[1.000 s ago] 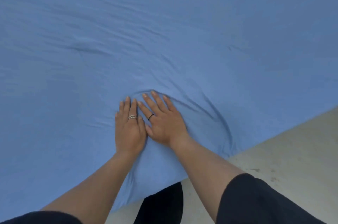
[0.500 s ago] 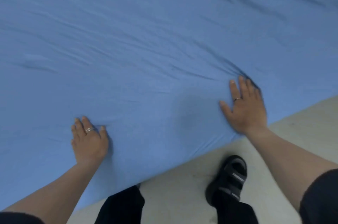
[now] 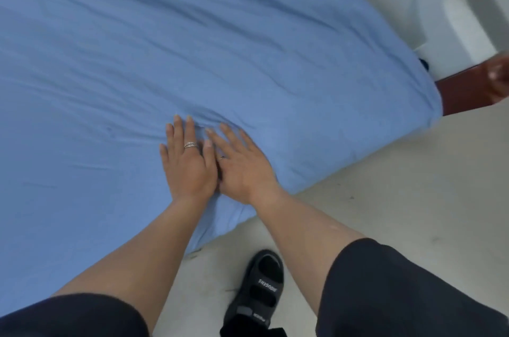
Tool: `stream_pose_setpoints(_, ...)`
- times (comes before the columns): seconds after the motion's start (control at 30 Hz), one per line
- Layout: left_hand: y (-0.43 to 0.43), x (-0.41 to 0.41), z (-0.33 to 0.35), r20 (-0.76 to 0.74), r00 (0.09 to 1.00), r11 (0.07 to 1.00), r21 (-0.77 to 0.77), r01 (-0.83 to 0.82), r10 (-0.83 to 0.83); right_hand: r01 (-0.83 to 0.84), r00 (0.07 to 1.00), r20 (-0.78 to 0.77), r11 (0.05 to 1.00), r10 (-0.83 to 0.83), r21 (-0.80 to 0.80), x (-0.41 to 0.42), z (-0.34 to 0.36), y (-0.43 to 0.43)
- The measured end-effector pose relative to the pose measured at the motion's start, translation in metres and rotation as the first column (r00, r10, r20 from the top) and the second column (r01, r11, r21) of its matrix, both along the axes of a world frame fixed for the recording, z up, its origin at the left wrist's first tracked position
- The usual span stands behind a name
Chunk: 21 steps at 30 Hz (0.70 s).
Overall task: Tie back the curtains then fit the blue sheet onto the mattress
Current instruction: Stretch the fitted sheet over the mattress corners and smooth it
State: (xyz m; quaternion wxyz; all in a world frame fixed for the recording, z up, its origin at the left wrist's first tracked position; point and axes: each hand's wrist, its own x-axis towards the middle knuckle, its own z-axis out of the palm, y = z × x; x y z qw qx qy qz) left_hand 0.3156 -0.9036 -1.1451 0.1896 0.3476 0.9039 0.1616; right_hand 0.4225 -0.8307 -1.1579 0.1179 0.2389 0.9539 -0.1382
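The blue sheet [image 3: 192, 47] covers the mattress and fills most of the view, wrapped over the near edge and the right corner [image 3: 424, 105]. Shallow wrinkles run across it. My left hand [image 3: 187, 163] lies flat on the sheet near the edge, fingers straight, a ring on one finger. My right hand [image 3: 242, 166] lies flat beside it, touching it, fingers spread and pointing up-left. Both press on the fabric and hold nothing. No curtains are in view.
Pale floor [image 3: 399, 212] runs along the bed's near side. My foot in a black sandal [image 3: 259, 292] stands on it just below the mattress edge. A white bed end panel [image 3: 454, 6] and a dark red-brown wooden piece [image 3: 468, 89] sit at the upper right.
Half a second ago my hands were spread far apart on the sheet; they have come back together side by side. The view has shifted right, bringing in the mattress corner.
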Motion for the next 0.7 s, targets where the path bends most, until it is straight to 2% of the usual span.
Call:
stream_pose_setpoints(0.07,-0.003,0.002,-0.009,-0.028,0.999,0.997,-0.074,-0.017,0.015,0.092,0.996,-0.023,0.995,-0.092,0.032,0.038,-0.003,0.040)
stream_pose_setpoints(0.17,-0.014,0.010,-0.016,-0.071,0.997,0.985,-0.173,-0.017,0.005,0.250,0.966,0.040,0.961,-0.256,0.119,0.109,0.005,0.115)
stream_pose_setpoints(0.3,-0.008,0.015,-0.016,-0.103,0.995,0.974,-0.225,-0.004,-0.020,0.494,0.846,0.143,0.856,-0.514,0.154,0.181,0.019,0.200)
stream_pose_setpoints(0.37,-0.006,0.016,-0.013,-0.093,0.995,0.966,-0.259,-0.001,-0.024,0.607,0.763,0.154,0.778,-0.627,0.159,0.198,0.022,0.216)
stream_pose_setpoints(0.53,-0.003,0.010,0.003,0.016,0.998,0.911,-0.409,0.060,-0.059,0.721,0.656,0.243,0.689,-0.715,0.079,0.182,0.037,0.209)
stream_pose_setpoints(0.6,0.006,0.007,0.016,0.072,0.997,0.881,-0.470,0.051,-0.019,0.690,0.698,0.232,0.723,-0.678,0.038,0.164,0.056,0.201)
stream_pose_setpoints(0.7,0.026,0.015,0.032,0.097,0.995,0.895,-0.445,0.031,0.014,0.461,0.881,0.113,0.887,-0.460,0.017,0.138,0.073,0.193)
